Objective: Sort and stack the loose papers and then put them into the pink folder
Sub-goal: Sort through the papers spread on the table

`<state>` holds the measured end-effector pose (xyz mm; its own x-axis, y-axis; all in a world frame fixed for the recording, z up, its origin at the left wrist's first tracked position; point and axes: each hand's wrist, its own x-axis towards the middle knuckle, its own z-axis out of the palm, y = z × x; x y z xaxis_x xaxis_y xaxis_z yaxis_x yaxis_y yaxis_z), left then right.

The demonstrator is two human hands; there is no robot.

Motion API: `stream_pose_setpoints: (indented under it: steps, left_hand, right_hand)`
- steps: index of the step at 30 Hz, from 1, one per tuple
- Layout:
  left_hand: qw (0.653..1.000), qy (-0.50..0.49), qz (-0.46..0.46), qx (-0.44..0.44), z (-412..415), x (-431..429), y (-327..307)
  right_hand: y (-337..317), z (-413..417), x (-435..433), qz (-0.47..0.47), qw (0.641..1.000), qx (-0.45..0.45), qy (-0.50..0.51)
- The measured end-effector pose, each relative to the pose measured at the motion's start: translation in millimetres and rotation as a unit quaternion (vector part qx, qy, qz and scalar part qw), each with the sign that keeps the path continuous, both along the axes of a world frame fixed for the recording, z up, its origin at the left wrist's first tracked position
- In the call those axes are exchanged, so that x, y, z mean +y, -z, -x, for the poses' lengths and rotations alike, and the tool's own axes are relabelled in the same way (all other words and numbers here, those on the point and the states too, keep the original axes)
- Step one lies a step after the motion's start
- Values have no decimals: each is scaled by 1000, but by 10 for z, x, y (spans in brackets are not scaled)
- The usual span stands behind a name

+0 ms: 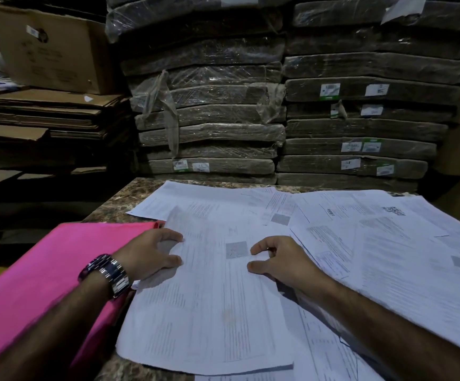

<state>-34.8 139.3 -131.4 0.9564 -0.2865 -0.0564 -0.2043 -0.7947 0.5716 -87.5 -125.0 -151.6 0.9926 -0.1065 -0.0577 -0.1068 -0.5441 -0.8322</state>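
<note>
Single head-worn wide-angle view, facing forward and down, close above the fingers [172, 237]; wrapped bundles [209, 111] stand beyond them.

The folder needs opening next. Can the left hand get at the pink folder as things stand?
Probably yes: the left hand rests on a sheet right beside the pink folder, its forearm crosses the folder, and nothing else seems to cover it.

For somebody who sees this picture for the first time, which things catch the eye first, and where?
The pink folder at the left of the table stands out most in the dim room. Beside it, loose white papers cover the table, with the left hand and right hand resting on them. Behind rise stacks of plastic-wrapped bundles.
</note>
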Motion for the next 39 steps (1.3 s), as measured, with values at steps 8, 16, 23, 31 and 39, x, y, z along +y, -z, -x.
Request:
stream_pose_setpoints:
  steps: [8,16,23,31,39]
  left_hand:
    - [994,-16,-101,-24,43,-85,108]
    - [963,-52,-253,-76,44,-275,53]
    - [981,83,-144,-102,150,-1104,-142]
    - [979,158,-101,-76,176,-2293,66]
    - [979,106,-174,-7,-176,-2750,148]
  right_hand:
    - [79,63,145,144,988,-50,-15]
    - [7,208,-3,203,976,-72,33]
    - [-141,403,-660,179,976,-35,116]
    - [-20,707,-1202,217,955,-16,200]
    - [185,775,-1290,241,955,-23,172]
